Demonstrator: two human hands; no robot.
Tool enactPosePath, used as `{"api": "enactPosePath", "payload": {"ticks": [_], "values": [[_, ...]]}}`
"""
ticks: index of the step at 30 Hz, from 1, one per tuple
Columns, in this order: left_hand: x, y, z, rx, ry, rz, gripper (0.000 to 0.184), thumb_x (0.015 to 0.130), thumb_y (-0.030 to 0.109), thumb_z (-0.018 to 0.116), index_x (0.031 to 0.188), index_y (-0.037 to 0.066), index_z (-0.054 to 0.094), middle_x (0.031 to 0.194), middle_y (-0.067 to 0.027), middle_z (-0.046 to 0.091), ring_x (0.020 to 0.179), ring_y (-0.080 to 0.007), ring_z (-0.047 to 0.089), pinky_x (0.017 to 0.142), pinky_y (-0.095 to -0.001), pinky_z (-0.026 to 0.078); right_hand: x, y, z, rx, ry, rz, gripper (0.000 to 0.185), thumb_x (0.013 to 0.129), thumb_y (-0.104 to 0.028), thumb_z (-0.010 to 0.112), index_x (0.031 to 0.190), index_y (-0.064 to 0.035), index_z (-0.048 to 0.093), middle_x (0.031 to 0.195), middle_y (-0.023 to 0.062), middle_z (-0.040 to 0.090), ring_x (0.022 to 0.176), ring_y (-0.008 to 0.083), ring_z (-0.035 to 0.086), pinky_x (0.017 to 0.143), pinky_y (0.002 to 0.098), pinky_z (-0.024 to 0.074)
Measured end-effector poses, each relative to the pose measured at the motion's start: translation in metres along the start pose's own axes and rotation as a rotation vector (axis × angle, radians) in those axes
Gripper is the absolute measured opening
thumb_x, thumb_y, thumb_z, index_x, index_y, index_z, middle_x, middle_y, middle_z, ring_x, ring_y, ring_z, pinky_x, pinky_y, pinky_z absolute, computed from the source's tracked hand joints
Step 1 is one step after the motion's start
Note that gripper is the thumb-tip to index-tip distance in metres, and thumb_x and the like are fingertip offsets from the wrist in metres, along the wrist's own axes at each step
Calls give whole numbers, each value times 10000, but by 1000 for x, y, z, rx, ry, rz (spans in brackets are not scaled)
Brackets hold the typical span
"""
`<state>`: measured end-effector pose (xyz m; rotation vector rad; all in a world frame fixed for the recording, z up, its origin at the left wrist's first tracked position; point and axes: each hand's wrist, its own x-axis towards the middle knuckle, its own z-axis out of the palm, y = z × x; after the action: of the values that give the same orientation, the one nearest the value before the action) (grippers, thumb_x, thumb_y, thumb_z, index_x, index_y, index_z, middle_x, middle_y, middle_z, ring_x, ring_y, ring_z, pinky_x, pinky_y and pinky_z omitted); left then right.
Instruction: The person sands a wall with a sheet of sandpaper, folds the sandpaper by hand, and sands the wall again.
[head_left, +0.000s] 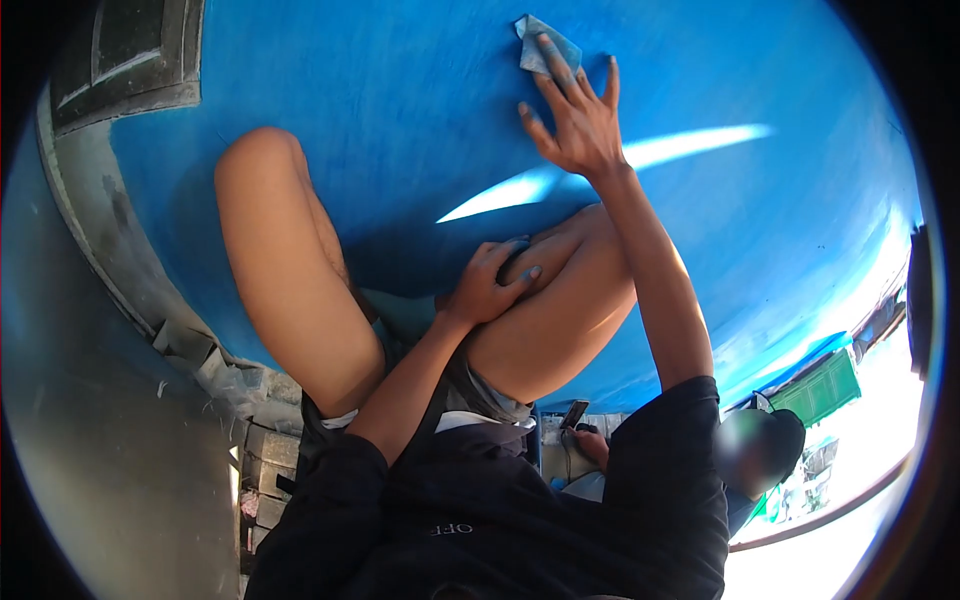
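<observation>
My right hand [580,125] is raised against a blue wall [380,90], its fingers spread. Under its fingertips is a small folded grey sheet [540,48] with blue stains, pressed flat on the wall. The sheet looks like sandpaper or cloth; I cannot tell which. My left hand [490,285] rests on my right thigh [560,320], fingers apart and slightly curved over it. Blue stains mark the fingers of both hands. Nothing shows in the left hand, though some of its fingertips are dark and hard to make out.
My bent left knee [260,160] stands close to the wall. A dark framed panel [130,60] is at upper left, a grey surface [100,400] at left. Behind me at right sits another person in a dark cap [790,440], a hand near a phone [575,412]. Green boards [820,388] stand beyond.
</observation>
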<state>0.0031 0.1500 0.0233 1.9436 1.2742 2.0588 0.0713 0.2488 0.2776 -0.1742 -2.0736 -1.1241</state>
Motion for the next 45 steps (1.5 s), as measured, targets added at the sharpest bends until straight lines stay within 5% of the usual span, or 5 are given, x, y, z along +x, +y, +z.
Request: {"api": "enactPosePath", "payload": {"ticks": [3,14,36,39,45], "values": [[2,-2,-3,14,11,-2,551,916,337,739,1326,-13,623,1281,-226,655,1191,-352,611,1044,-437,478,10,8,3,-58,148,217,598,990,-494,482,1431,-103,578,1644,70,355,1351,388,536,1210,658,48],[-1,-1,-2,2,-16,-50,553,915,348,736,1327,-3,626,1290,-219,654,1205,-350,601,1050,-438,470,2,-2,7,-36,135,136,487,949,-439,564,1310,-127,664,1622,37,393,1286,279,584,1181,710,81],[0,-2,0,13,-1,-2,536,913,327,741,1314,-10,627,1279,-221,657,1197,-362,605,1039,-442,477,-4,-7,-4,-52,33,16,497,943,-431,571,1292,-89,657,1606,112,410,1271,299,602,1170,685,129],[-1,-6,0,20,11,-6,539,913,332,741,1314,-10,626,1281,-220,657,1199,-362,603,1042,-444,476,7,5,0,-125,257,311,496,932,-442,581,1289,-109,670,1588,120,436,1251,296,617,1175,695,109],[-1,-3,2,-8,-3,-28,536,910,340,742,1305,-7,634,1281,-223,657,1200,-363,604,1040,-445,478,-7,-2,-4,-58,109,123,470,930,-406,577,1286,-117,678,1598,66,434,1276,300,607,1181,676,118]]}}
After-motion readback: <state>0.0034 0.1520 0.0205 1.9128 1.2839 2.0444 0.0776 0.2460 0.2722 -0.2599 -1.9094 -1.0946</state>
